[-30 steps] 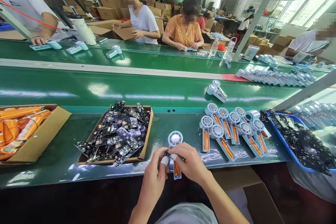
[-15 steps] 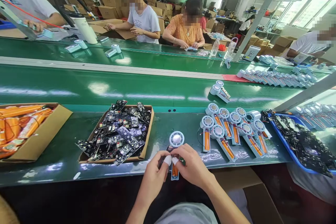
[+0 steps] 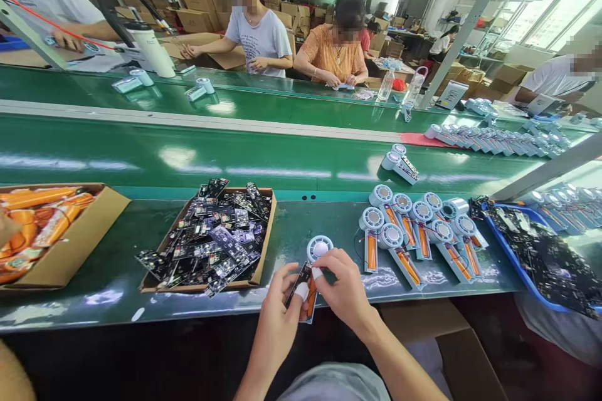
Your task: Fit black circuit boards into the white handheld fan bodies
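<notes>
My left hand (image 3: 282, 301) is closed on a narrow black circuit board (image 3: 301, 279), its thumb pressed across the board's face. Just beyond the board's upper end, my right hand (image 3: 341, 279) pinches with thumb and forefinger; what lies between the fingertips is too small to make out. Below both hands a light-blue handheld fan (image 3: 320, 248) lies on the bench, its round head away from me. An orange battery (image 3: 312, 302) shows in the fan's open handle, partly covered by my left hand and the board.
A carton of black circuit boards (image 3: 268, 244) stands left, with a carton of orange batteries (image 3: 89, 225) beyond it. Several open fans (image 3: 392, 235) lie right, beside a blue tray (image 3: 512, 263) of boards. The green conveyor (image 3: 263, 156) carries fans; co-workers sit across it.
The board has swung lengthwise and shows more of its face. My right hand has shifted slightly up to its far end. Fans on the near belt have slid right. Someone's hand appears at the battery carton.
</notes>
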The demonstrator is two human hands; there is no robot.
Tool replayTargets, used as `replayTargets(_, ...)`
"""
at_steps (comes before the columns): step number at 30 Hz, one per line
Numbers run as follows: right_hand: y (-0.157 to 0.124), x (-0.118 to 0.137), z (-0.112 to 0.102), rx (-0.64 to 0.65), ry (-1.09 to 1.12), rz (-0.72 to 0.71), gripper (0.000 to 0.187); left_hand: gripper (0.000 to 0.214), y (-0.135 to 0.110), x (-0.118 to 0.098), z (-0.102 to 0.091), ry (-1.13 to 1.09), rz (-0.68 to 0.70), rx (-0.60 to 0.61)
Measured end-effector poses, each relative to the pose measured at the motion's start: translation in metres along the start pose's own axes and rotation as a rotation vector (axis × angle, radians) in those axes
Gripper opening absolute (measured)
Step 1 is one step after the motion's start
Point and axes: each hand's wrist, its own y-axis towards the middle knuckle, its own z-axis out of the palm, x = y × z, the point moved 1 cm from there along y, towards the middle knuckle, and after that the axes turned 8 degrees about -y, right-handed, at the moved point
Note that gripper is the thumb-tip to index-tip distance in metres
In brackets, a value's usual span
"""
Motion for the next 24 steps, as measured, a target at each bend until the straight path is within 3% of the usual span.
replayTargets(6, -0.004, -0.004, 0.004, 0.0, -0.226, -0.134, 0.021, 0.038, 0.001, 0.006, -0.005, 0.049, 0.02, 0.051)
replayTargets(11, -0.007, -0.004, 0.006, 0.036, -0.304, -0.184, 0.023, 0.035, 0.0, 0.006, -0.008, 0.122, 0.121, 0.042)
replayTargets(18, 0.001, -0.001, -0.005, 0.132, 0.005, 0.017, 0.021, 0.036, 0.009, 0.005, -0.018, 0.127, 0.135, 0.11)
replayTargets(24, 0.011, 0.004, -0.017, 0.288, 0.063, -0.029, 0.021, 0.031, 0.02, 0.008, -0.027, 0.11, 0.169, 0.223)
